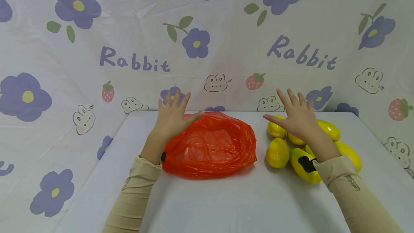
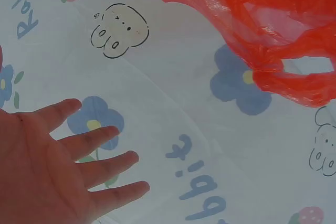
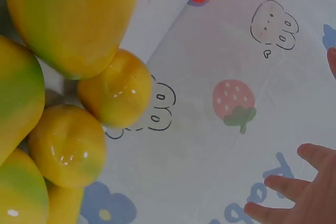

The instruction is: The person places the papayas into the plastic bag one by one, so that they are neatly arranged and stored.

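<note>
A red plastic bag (image 1: 210,146) lies on the table with its mouth spread toward me. Over the left end of the bag my left hand (image 1: 171,119) is held up, fingers straight and spread. Nothing is in that palm (image 2: 37,171) in the left wrist view. Several glossy yellow mangoes (image 1: 277,153), tinged green in places, are grouped to the right of the bag. My right hand (image 1: 299,118) hovers above them with its fingers spread, holding nothing. It partly hides the mangoes behind it. In the right wrist view the fingers (image 3: 286,186) are apart from the mangoes (image 3: 73,19).
A white table (image 1: 226,204) carries the bag and the mangoes. Behind it hangs a pale cloth (image 1: 233,21) printed with purple flowers, rabbits, strawberries and lettering. At each wrist a small black patch shows by the beige sleeve (image 1: 136,186).
</note>
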`<state>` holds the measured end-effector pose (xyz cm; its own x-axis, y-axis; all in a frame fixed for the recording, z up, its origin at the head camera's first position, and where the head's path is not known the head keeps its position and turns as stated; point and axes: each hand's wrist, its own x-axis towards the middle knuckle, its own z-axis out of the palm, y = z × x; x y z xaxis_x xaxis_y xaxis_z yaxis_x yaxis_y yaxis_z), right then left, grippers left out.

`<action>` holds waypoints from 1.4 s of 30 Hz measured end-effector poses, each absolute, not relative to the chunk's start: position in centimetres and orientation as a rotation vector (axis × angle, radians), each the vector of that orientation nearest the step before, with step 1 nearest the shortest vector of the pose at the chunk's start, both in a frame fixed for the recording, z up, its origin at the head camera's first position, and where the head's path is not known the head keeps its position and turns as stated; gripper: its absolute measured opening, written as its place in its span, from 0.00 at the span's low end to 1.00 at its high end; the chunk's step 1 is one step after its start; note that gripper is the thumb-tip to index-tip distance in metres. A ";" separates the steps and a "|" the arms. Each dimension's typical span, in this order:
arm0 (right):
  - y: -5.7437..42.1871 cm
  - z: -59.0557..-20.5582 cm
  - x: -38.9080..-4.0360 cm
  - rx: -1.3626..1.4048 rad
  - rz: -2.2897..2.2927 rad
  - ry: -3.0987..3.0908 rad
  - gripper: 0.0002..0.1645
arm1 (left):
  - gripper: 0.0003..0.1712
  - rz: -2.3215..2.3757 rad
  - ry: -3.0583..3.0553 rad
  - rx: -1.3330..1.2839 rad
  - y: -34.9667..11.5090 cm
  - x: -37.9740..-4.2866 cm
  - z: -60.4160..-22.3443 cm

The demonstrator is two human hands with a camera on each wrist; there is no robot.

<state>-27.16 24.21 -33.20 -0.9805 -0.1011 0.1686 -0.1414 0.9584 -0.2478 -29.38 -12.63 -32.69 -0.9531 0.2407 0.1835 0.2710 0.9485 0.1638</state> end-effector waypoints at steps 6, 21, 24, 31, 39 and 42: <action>24.5 -33.5 -26.6 0.189 0.450 -2.946 0.62 | 0.50 -0.331 -2.949 -0.348 -13.7 -29.2 -33.3; 26.9 -35.7 -25.2 0.109 0.587 -2.912 0.61 | 0.46 -0.488 -2.999 -0.192 -18.6 -29.9 -37.5; 27.6 -36.2 -24.9 0.080 0.695 -2.897 0.60 | 0.46 -0.537 -3.002 -0.165 -19.4 -30.0 -38.0; 29.5 -37.5 -24.3 -0.022 1.059 -2.813 0.59 | 0.46 -0.627 -3.044 -0.063 -21.1 -30.2 -39.3; 31.8 -38.9 -23.2 -0.074 1.218 -2.756 0.56 | 0.52 -0.703 -3.094 0.046 -22.7 -30.6 -40.9; 32.7 -39.3 -22.7 -0.114 1.226 -2.752 0.55 | 0.51 -0.749 -3.108 0.076 -23.0 -30.6 -41.3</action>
<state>-22.69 32.67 -39.31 -0.9892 0.1199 0.0845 0.0174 0.6680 -0.7440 -30.64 -22.96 -41.29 -0.9973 -0.0330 -0.0659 -0.0594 0.8893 0.4534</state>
